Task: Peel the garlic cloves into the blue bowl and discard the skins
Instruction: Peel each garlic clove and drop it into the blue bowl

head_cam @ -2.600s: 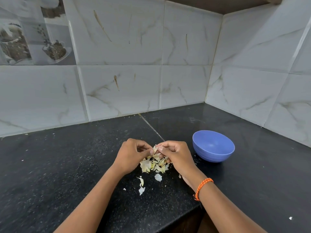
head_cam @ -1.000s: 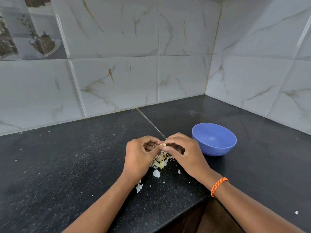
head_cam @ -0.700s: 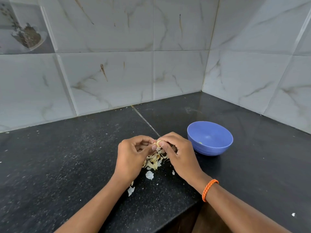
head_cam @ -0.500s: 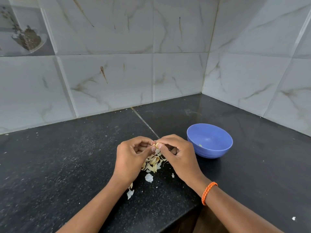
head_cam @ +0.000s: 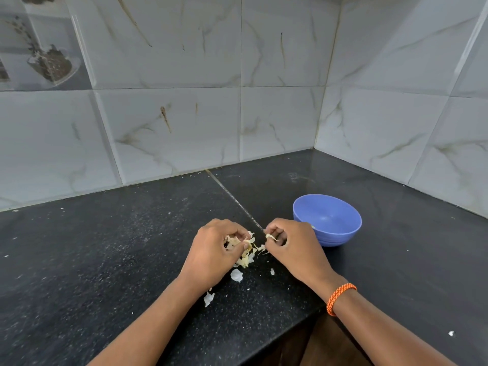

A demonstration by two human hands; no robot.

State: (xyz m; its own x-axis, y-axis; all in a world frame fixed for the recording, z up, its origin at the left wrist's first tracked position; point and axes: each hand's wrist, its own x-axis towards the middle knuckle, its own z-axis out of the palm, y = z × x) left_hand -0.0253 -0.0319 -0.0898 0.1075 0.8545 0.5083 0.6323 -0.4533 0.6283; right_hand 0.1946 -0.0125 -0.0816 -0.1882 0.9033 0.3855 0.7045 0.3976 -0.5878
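Loose flakes (head_cam: 208, 298): two white pieces of skin lie on the black counter (head_cam: 105, 260), near the left wrist.
Left hand (head_cam: 214, 252): the fingers are curled around a small bundle of garlic with its dry skin (head_cam: 233, 241). I cannot tell if a whole clove is inside, because the fingers hide it.
Skin pile (head_cam: 247, 258): thin, pale yellow and white pieces, papery and curled, lie on the counter just under and between the two hands.
Right hand (head_cam: 293, 247): the thumb and fingers pinch a thin strip of skin (head_cam: 270, 236), a little apart from the left hand.
Blue bowl (head_cam: 343, 233): it stands upright just beside the right hand, on its far side. A small pale thing shows at the inner wall near the hand; it is perhaps a peeled clove, but it is too small to be sure.
Risk, skins: the pieces are very light, so in my judgement a quick move of a hand or sleeve can scatter them, or carry some into the bowl.
Risk, clove: a peeled clove is smooth, so it may slip from the fingers and roll off the near edge of the counter.
Risk, bowl: it looks light, so a push from the right hand can slide it.
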